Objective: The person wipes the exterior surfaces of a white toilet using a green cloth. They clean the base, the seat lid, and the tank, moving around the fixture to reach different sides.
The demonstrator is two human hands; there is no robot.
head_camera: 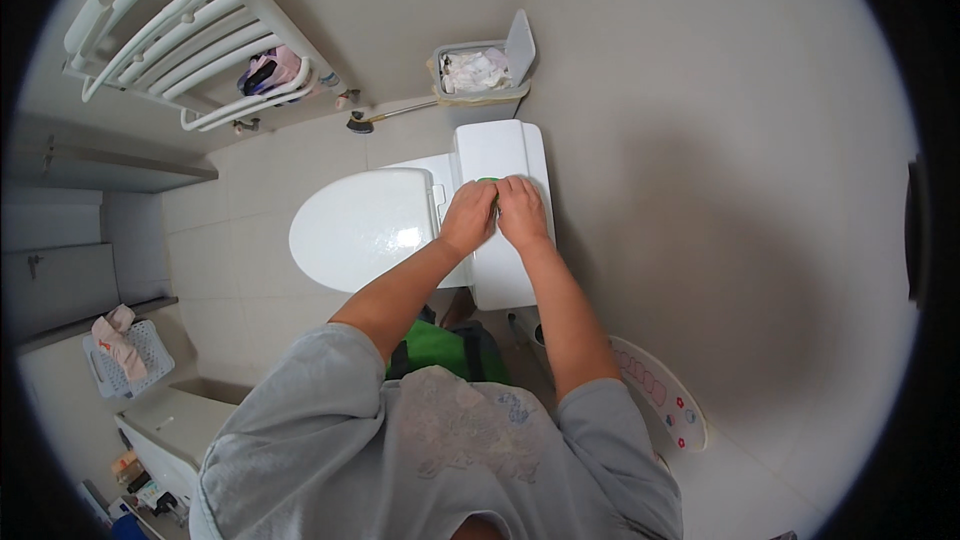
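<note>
Both of my hands meet above the tank lid [491, 146] of a white toilet, fingers curled in towards each other. A small green item [488, 180] shows just past my fingertips. My left hand [471, 216] and my right hand [523, 211] both grip it, and they hide most of it, so its kind cannot be told. To the left of the tank, the toilet's seat cover [364, 229] is down, with a bright reflection on its glossy surface.
Behind the tank stands a grey waste bin [480, 96], lid raised, full of crumpled paper. A brush [361, 122] lies near it. A white towel-rail radiator [202, 37] holds cloth. At left are a plastic basket [154, 351] and a washbasin [150, 446]; a patterned white tub [694, 427] is at right.
</note>
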